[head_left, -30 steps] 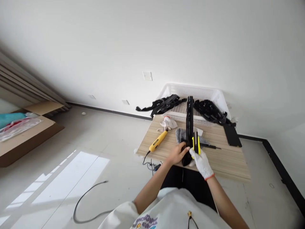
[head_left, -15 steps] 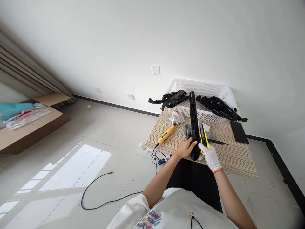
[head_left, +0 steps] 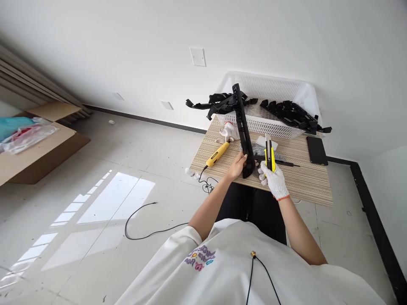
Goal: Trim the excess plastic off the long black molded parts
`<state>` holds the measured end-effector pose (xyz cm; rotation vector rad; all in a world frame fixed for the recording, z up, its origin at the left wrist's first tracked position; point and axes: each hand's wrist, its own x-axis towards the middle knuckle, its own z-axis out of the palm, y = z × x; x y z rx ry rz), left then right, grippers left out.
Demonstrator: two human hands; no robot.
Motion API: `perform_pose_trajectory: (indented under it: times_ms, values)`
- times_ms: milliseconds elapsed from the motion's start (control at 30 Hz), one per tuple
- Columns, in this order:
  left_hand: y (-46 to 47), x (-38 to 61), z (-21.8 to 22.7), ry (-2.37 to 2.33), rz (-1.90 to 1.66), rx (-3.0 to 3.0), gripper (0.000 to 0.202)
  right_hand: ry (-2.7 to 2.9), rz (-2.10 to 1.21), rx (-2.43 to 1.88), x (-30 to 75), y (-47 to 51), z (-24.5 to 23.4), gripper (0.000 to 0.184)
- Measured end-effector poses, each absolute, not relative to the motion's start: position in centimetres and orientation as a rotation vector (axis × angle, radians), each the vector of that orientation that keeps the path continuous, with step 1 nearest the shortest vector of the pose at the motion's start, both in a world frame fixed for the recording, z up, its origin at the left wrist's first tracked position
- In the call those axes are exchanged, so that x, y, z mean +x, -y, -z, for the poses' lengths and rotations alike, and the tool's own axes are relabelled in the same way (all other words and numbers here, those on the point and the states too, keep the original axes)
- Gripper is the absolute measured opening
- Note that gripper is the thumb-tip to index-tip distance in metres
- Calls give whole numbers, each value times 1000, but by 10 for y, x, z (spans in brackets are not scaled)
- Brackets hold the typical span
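Note:
My bare left hand (head_left: 237, 166) is closed around the lower end of a long black plastic part (head_left: 243, 131), which points up and away from me over the table. In a white knit glove with an orange cuff, my right hand (head_left: 274, 180) grips a yellow and black utility knife (head_left: 270, 156), its blade end pointing upward. The knife is just right of the black part, apart from it. Beneath them lie a grey cloth (head_left: 280, 156) and a thin dark tool (head_left: 288, 163), both partly hidden.
A white plastic basket (head_left: 273, 127) at the wall carries black parts (head_left: 292, 114) on both sides. On the striped table (head_left: 305, 182) lie a yellow corded tool (head_left: 218, 153), a white glove (head_left: 229, 131) and a black tablet-like slab (head_left: 316, 150). A cable (head_left: 136, 238) crosses the floor.
The view has tilted down, so the table sits higher in the picture. My left hand has turned the black part, and its lower end is now farther from the knife.

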<state>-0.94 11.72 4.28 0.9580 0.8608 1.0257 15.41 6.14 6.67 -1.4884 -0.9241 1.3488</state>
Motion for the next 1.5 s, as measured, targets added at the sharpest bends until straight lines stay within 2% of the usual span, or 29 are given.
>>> perform_pose_trajectory:
  times_ms: [167, 267, 367, 633, 767, 867, 1000, 1233, 1367, 1500]
  values:
    - [-114, -14, -52, -845, -962, 843, 44, 917, -1375, -1578, 158, -58, -66, 49]
    - [-115, -14, -51, -882, -971, 856, 43, 1073, -1167, -1660, 177, -63, -65, 42]
    - [-116, -14, -49, -910, -1013, 878, 40, 1473, -917, -1657, 203, -75, -66, 36]
    - [-112, -12, -55, -938, -978, 789, 47, 1637, -842, -1688, 235, -89, -59, 41]
    - [-111, -12, -57, -937, -922, 800, 50, 1521, -819, -1699, 236, -87, -56, 43]
    - [-111, -14, -55, -952, -898, 804, 55, 1633, -835, -1659, 240, -87, -50, 40]
    - [-113, -14, -51, -958, -898, 813, 52, 1429, -643, -1775, 244, -89, -43, 42]
    - [-114, -11, -53, -966, -894, 790, 49, 1536, -599, -1797, 241, -89, -42, 44]
    - [-113, -9, -49, -971, -912, 802, 57, 1604, -721, -1637, 241, -91, -38, 39]
    - [-117, -7, -43, -986, -922, 781, 71, 1520, -544, -1673, 239, -94, -34, 43]
